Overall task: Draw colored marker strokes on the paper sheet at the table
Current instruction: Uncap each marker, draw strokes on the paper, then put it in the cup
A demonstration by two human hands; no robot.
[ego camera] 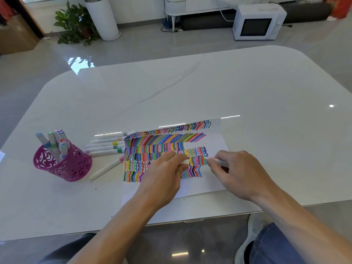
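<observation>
As we look down past our knees, both hands work low over the paper sheet (pixel 209 185), which lies flat on the near part of the white table (pixel 247 92). Our left hand (pixel 163 178) pinches a short white piece (pixel 185 161), likely a cap. Our right hand (pixel 238 172) pinches the white marker (pixel 221 162) near its front end. The 2 pieces sit apart, with a strip of strokes showing between them.

We judge this the cap step between strokes, though we cannot tell whether the cap is going on or off. Colored strokes fill most of the sheet, leaving bare paper along the near edge and right side. If drawing comes next, the tip must land on that bare paper while the left hand steadies the sheet.

Left of the sheet lie a row of loose markers (pixel 106 145) and 1 pink-tipped marker (pixel 106 168). Farther left stands a purple cup (pixel 62 164) of markers. Beyond the table, a white microwave (pixel 257 21) sits on the floor.
</observation>
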